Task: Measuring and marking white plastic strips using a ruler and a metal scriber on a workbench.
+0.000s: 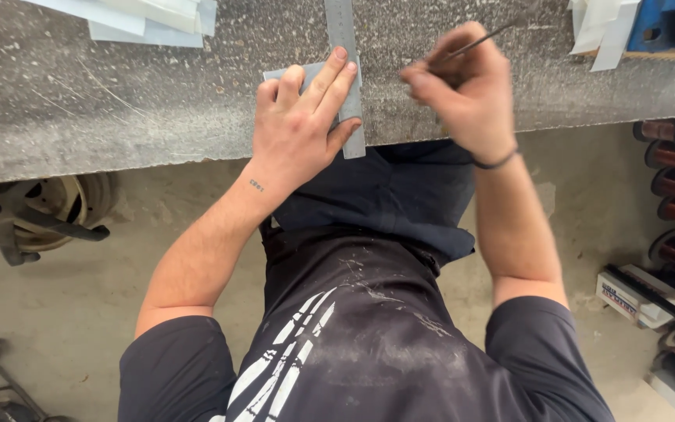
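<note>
The left hand (pixel 300 125) lies flat, fingers spread, pressing a metal ruler (pixel 345 74) down over a small pale grey sheet (pixel 294 74) near the front edge of the desk (pixel 119 109). Its grip is not closed on anything: palm and fingertips bear down on the ruler and the sheet together. The right hand (pixel 462 86) hangs just beside the ruler's right edge, its fingers pinched together on a thin dark scribing tool (pixel 478 43), a slender rod that slants up and away from the knuckles; its tip is hidden behind the fingers.

The ruler is a long, narrow, stiff strip of dull steel running from the far side of the desk toward the person, its near end overhanging the desk edge slightly. It looks light and smooth, likely to slide on the sheet unless held flat along its length, as the hand does now. The sheet looks thin, flat and light, probably easy to shift or bend, best pinned under the ruler, not gripped by an edge. The tool seems rigid and light, suited to a pencil-like hold close to the tip.

The desk is rough, speckled grey stone or concrete, scratched and dusty. White sheets (pixel 150 19) lie at its far left.
</note>
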